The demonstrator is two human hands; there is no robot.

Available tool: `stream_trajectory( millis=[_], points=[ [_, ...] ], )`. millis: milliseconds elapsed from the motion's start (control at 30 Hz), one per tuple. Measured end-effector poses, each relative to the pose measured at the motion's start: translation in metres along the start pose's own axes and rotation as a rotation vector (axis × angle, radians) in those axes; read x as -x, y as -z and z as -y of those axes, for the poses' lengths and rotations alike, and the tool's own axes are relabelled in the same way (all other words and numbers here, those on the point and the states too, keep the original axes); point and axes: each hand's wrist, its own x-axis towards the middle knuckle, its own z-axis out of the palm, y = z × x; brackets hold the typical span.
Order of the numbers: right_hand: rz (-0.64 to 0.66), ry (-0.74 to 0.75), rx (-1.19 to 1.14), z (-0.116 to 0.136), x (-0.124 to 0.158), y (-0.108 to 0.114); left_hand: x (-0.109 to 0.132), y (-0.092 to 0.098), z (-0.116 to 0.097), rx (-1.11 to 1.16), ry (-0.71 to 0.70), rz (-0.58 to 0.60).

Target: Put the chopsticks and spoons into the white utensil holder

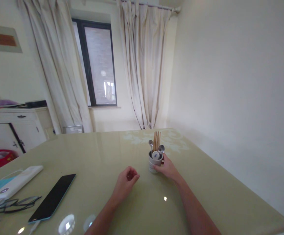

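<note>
1. Greenish and glossy, the table (93, 153) is used as a flat support for the things set on it.
2. By the right hand (168, 169), the cup is clamped at its right side, thumb on the near face, presumably so that tipping is prevented.
3. The left hand (125, 181) is held to the left, apart from the cup, fingers loosely curled; whether thumb and fingertips meet cannot be told.
4. The phone (54, 197) is laid screen up at the left, cable attached, perhaps for charging.
5. The cup (151, 165) is stood upright on the table, right of centre.
6. Chopsticks (156, 141) are propped in it, seemingly kept on end by its wall.
7. Metal spoons (161, 149) are set bowls up at either side, probably because handles fit more easily.
</note>
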Motion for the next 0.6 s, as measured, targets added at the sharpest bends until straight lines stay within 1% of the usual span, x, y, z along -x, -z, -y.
stream_trajectory(
  millis=[167,367,467,600],
  points=[
    [-0.289,-0.033,0.136,-0.019,-0.01,0.02,0.0,0.003,-0.008,-0.072,0.079,0.012],
    [-0.515,-0.083,0.224,-0.036,-0.017,0.04,-0.001,0.004,-0.003,-0.138,0.083,-0.017],
    [-0.593,-0.09,0.253,-0.041,-0.019,0.045,-0.001,0.003,-0.002,-0.161,0.084,-0.025],
    [-0.644,-0.077,0.271,-0.047,-0.021,0.046,-0.001,0.003,-0.004,-0.201,0.014,-0.072]
  ],
)
